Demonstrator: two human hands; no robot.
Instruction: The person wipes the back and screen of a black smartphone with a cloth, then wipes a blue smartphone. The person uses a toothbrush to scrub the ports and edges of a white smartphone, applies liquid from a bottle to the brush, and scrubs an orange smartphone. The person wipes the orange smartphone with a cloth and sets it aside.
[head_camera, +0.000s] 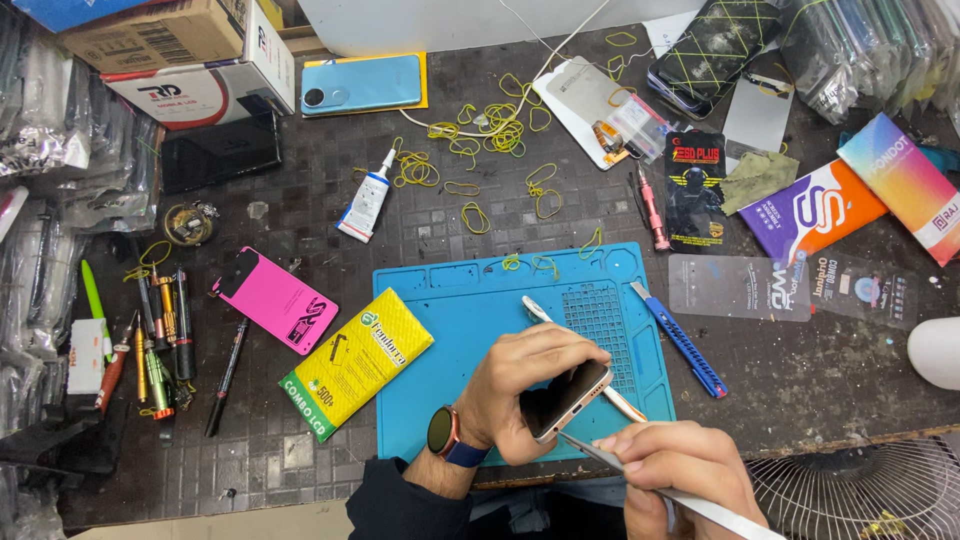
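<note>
My left hand (520, 385), with a dark watch on the wrist, grips a smartphone (565, 400) with a gold-coloured edge, tilted on its side above the blue work mat (450, 310). My right hand (680, 470) holds a thin flat metal pry tool (640, 470); its tip meets the phone's lower edge. A slim silver tool (540, 312) lies on the mat and runs behind my left hand.
Yellow (355, 362) and pink (275, 300) flat packets lie left of the mat, a blue craft knife (680, 338) right of it. Pens and screwdrivers (160, 340) at left, a glue tube (368, 195), yellow rubber bands (490, 130), a blue phone (362, 85), boxes, screen-protector packs, a fan grille (860, 490).
</note>
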